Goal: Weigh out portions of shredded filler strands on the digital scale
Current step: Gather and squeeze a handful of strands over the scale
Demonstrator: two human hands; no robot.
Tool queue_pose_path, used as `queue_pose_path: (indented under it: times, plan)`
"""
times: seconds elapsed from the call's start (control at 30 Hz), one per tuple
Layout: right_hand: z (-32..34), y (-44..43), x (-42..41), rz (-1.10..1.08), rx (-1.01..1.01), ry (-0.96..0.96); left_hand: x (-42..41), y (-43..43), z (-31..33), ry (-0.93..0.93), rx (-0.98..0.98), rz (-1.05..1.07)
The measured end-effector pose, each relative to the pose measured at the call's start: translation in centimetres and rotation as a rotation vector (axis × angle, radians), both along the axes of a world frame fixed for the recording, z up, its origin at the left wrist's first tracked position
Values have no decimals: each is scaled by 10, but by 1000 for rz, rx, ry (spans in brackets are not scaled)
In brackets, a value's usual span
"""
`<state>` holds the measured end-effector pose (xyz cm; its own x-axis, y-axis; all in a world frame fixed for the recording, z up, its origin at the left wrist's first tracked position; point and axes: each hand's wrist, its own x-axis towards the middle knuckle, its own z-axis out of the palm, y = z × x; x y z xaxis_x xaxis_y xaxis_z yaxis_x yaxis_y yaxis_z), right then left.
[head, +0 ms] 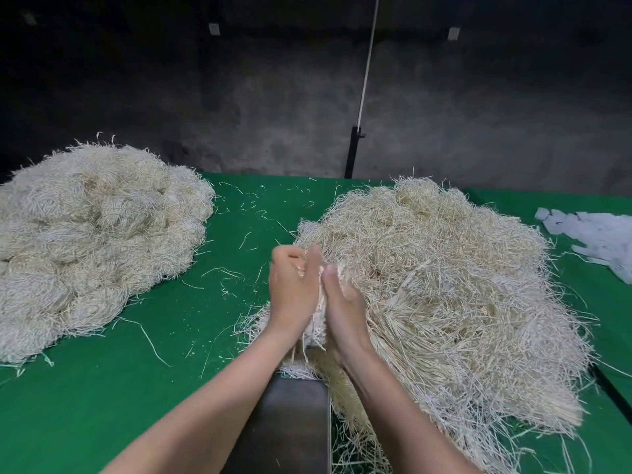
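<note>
While the left hand curls round a bundle and the flat right hand presses it, extra may drag off the right pile, skewing the scale.

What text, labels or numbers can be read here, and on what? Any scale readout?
No readable text in this view.
Grey scale platform: bare metal, no display in view.
White paper slips at the right: no legible print.
Two pale tags on the back wall: too small and dim to read.
Strand bunch held between left hand and right hand: unmarked.
</note>
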<state>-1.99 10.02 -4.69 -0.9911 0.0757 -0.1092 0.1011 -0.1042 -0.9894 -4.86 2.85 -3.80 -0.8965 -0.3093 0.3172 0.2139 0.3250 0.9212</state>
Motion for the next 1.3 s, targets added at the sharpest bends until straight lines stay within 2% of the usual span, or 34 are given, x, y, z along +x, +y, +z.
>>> queue_pose_path:
  times: [0.03, 0.1, 0.13, 0.17, 0.23, 0.3, 0.37, 0.43, 0.5, 0.63, 0.7, 0.8, 0.9, 0.97, 1.03, 1.07, 1.13, 1.17, 1.23, 1.3]
  plan:
    - [0, 1, -4, -71, -71, -54, 1, -2, -1, -19, 54, 25]
    - [6, 6, -12, -171, -232, -129, 11, -2, -6, -278, 221, -79]
    - [9, 10, -16, -202, -168, -110, 20, 2, -9, -456, 374, -162]
    - [9, 10, -17, -223, 18, -54, 24, 5, -10, -575, 554, -224]
    - [3, 2, -5, -251, 364, 198, 14, 0, -2, -582, 882, -210]
    - [-9, -17, 13, -231, 562, 441, 1, -9, 6, -502, 1027, -106]
    - [-8, -23, 14, -214, 648, 469, 2, -8, 9, -421, 878, 4]
    - [1, -11, -4, -273, 544, 381, 17, 4, -2, -376, 694, 2]
    - [5, -4, -9, -307, 449, 376, 26, 6, -3, -422, 665, -53]
    - [-4, -29, 14, -248, 575, 428, 17, -8, 8, -423, 707, -28]
    - [1, -16, 3, -248, 453, 386, 25, 1, 4, -456, 744, -31]
    - [2, -3, -2, -320, 338, 347, 31, 6, 0, -550, 699, -106]
    - [-15, -24, 21, -203, 382, 323, 18, -12, 1, -436, 620, -74]
    - [-16, -16, 18, -156, 322, 267, 11, -24, -1, -350, 430, -38]
    - [-6, 3, 8, -169, 159, 185, 9, -30, -7, -264, 181, -92]
    - [-5, 10, 3, -129, 77, 165, 8, -30, -12, -227, 53, -122]
    - [1, 5, 3, 65, 50, 133, 8, -24, -14, -193, -125, -106]
    - [1, -3, 6, 131, 82, 121, 9, -20, -12, -153, -139, -82]
    - [-3, -11, 8, 34, 146, 107, 10, -14, -15, -52, -65, 1]
    - [-3, -7, 2, -133, -6, 26, 15, -14, -21, -114, 100, 19]
